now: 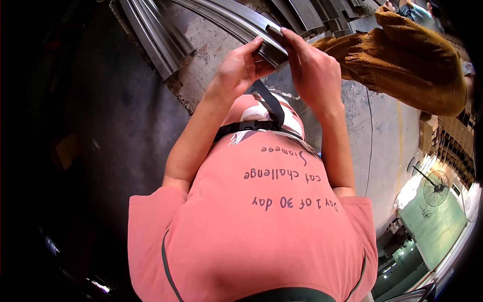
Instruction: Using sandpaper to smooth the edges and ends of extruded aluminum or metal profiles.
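Observation:
A long, shiny grey metal profile with lengthwise ridges runs from the top edge down to my hands, in front of my body. My left hand is closed around its near end, thumb on top and fingers underneath. On the other side, my right hand grips the same end, its fingers reaching over the edge. Beside the right fingertips a small dark piece lies along the profile; whether it is a separate part I cannot tell. The right thumb is mostly hidden.
More ridged metal profiles lie at the upper left, and others at the top. A large mustard-brown cloth bulges at the upper right. Below it a thin dark cable crosses the concrete floor. A fan stands far right.

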{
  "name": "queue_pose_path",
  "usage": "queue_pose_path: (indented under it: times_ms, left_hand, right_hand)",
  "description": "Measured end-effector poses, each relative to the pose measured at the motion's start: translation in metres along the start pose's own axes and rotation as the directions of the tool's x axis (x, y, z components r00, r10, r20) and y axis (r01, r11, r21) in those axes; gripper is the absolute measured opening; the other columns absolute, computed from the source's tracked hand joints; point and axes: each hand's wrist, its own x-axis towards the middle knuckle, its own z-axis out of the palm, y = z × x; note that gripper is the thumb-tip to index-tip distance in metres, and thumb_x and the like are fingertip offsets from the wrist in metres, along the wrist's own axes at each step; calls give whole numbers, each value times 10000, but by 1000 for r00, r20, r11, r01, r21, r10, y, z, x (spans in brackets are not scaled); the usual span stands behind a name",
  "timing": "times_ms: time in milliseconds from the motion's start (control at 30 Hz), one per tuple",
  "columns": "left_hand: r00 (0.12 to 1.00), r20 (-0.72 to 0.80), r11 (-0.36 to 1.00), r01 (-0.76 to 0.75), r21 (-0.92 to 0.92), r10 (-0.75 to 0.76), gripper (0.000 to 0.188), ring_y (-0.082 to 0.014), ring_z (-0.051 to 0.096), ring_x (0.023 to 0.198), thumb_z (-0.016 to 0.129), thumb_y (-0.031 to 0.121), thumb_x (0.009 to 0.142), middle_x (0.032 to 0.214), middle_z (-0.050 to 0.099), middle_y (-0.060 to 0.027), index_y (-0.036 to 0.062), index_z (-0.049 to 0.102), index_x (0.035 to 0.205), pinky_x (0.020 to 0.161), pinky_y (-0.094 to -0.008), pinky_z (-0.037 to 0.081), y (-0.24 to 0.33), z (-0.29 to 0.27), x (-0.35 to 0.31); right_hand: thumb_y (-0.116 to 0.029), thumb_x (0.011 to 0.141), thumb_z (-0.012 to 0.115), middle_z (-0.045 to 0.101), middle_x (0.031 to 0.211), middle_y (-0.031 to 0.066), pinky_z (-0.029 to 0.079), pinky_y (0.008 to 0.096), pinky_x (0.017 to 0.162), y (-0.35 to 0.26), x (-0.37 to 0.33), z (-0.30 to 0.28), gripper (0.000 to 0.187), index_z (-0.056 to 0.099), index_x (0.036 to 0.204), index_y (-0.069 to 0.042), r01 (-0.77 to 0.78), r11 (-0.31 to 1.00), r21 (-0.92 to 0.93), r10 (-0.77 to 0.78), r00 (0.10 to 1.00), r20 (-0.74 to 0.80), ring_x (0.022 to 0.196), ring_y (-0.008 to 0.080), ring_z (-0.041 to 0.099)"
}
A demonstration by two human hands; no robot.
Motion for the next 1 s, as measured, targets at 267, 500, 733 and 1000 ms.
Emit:
queue_pose_path:
  times_ms: [267, 500, 733, 1000]
  left_hand:
    - [998, 44, 999, 33, 6, -33, 273, -195, 686, 1049, 534, 314, 1049, 1142, 708, -66, 96, 623, 1187, 953, -379, 565, 2, -6, 4]
    - [998, -55, 1000, -16, -25, 15, 275, -197, 690, 1011, 555, 314, 1040, 1076, 717, -68, 82, 629, 1167, 929, -376, 573, 0, 8, 3]
    - [998, -66, 1000, -4, -2, 4, 293, -213, 702, 980, 542, 328, 1044, 1041, 724, -100, 64, 644, 1123, 927, -405, 573, 0, 7, 6]
    - [990, 135, 999, 37, -5, -36, 274, -209, 704, 991, 550, 315, 1046, 1031, 734, -90, 68, 665, 1062, 917, -380, 575, 4, -9, 11]
  right_hand:
    - [-61, 925, 671, 746, 984, 128, 561, 390, 611, -4, -26, 1, 444, 640, 1347, -195, 70, 998, 0, -70, 997, -41, 737, 322, 721]
    - [-49, 930, 649, 746, 1073, 134, 583, 365, 693, -6, -21, 4, 379, 683, 1295, -147, 4, 990, 142, 27, 976, -214, 851, 296, 751]
    - [-71, 918, 656, 742, 991, 123, 557, 403, 625, 3, -20, 6, 402, 669, 1299, -200, -3, 998, 61, 9, 995, -100, 743, 325, 711]
    - [-78, 925, 655, 746, 984, 118, 551, 387, 618, -12, -25, 11, 423, 645, 1329, -206, -24, 999, 22, 22, 996, 88, 728, 321, 707]
